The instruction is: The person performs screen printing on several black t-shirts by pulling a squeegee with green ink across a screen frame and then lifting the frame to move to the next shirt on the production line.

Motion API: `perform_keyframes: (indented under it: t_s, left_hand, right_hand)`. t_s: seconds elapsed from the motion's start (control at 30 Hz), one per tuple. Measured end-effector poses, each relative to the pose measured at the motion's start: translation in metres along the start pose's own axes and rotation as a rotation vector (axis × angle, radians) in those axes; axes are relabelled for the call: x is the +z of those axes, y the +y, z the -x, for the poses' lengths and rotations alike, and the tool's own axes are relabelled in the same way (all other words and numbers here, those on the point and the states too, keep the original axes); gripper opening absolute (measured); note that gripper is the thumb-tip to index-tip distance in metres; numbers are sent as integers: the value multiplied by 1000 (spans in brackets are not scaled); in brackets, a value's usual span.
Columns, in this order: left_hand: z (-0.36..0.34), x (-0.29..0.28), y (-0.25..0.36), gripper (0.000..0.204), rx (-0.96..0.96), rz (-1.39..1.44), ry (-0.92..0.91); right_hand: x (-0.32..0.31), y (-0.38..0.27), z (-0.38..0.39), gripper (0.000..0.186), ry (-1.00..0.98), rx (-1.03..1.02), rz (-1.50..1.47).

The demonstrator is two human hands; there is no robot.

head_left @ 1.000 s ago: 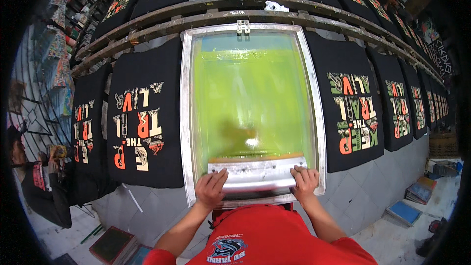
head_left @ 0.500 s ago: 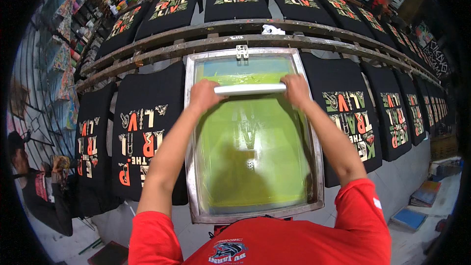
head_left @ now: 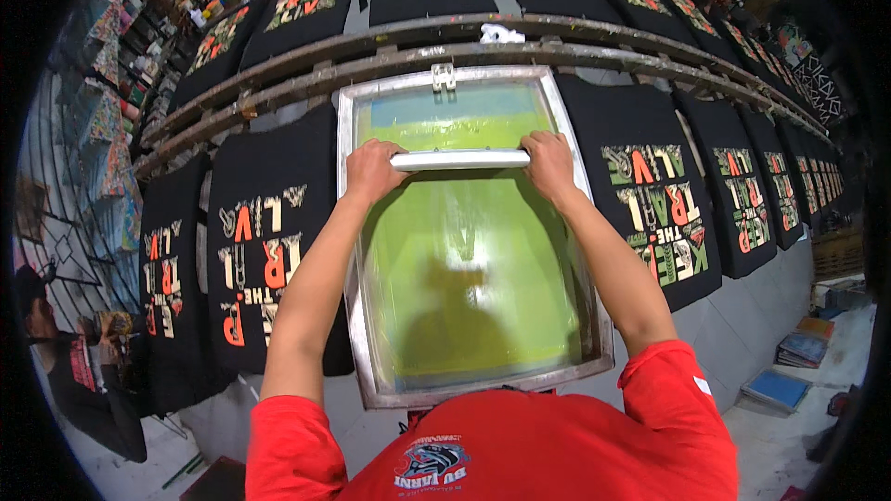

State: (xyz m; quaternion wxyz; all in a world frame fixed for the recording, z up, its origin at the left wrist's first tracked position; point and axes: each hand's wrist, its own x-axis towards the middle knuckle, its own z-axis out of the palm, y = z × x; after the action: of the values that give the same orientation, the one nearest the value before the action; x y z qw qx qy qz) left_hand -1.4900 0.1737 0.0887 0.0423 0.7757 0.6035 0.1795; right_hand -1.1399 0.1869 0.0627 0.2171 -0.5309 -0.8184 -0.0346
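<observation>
Both hands grip a long white squeegee [head_left: 461, 160] that lies crosswise on a screen printing frame. My left hand [head_left: 373, 172] is closed round its left end, my right hand [head_left: 550, 164] round its right end. The screen frame [head_left: 351, 315] has a worn silvery metal rim and stretched mesh. Yellow-green ink [head_left: 464, 297] covers most of the mesh, with a bluish strip at the far end. A metal hinge clamp [head_left: 444, 78] joins the frame's far edge to a rail. What lies beneath the screen is hidden.
Black printed T-shirts [head_left: 274, 232] lie on boards to the left, and more T-shirts [head_left: 659, 204] to the right. Beyond the long rails [head_left: 390, 46] runs another row. A white cloth [head_left: 501, 33] rests on a rail. A person [head_left: 83, 380] is at the far left; folders [head_left: 778, 390] lie lower right.
My hands and the squeegee still sit near the far part of the screen. The whole view has shifted slightly, with the frame and shirts appearing a little higher.
</observation>
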Motion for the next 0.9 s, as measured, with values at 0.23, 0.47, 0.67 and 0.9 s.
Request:
perform_keyframes:
  t_s: [0.23,0.47,0.67,0.9]
  left_hand:
    - [220,-11,77,37,109,71,16]
    - [366,-21,148,38,51,104,94]
    - [332,-43,141,44,-28,198,-80]
    - [373,-51,151,41,9,144,-96]
  right_hand:
    - [-78,-72,213,46,-122,54,-112]
    - [-125,-119,342,26,-62,3,-90]
    - [-143,-108,310,33,-166,-8,-112]
    - [-153,-121,338,23,-196,-23,-98]
